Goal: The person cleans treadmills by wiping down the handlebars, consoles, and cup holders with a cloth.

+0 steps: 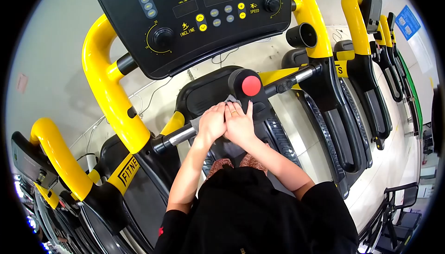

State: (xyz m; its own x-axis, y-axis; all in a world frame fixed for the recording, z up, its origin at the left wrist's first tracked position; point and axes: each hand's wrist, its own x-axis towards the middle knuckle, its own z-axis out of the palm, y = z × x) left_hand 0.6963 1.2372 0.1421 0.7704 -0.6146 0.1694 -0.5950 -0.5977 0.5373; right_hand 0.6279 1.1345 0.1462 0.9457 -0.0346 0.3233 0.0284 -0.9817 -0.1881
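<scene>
Two bare hands meet over the middle of a treadmill's handlebar crossbar, just left of the round red button on its black housing. Both forearms reach forward from black short sleeves and slant inward, so that the wrists come close together and the hands touch near the thumbs. The left hand lies back up, its fingers side by side and pointing forward over the bar; whether its grip pinches anything, I cannot tell. The right hand is also back up and its grip is partly spread: most fingers lie close together, while one stands apart, straight, its tip near the lower edge of the housing. A ring shows on the right hand.

Grey cloth pokes out beside the left hand and beyond the fingertips, lying on the crossbar between its bare metal left part and the button housing; the rest is hidden under the hands. Beyond them, the black console spans the yellow handles, its lower edge above the crossbar. A black cup holder sits near the console's lower right corner.
</scene>
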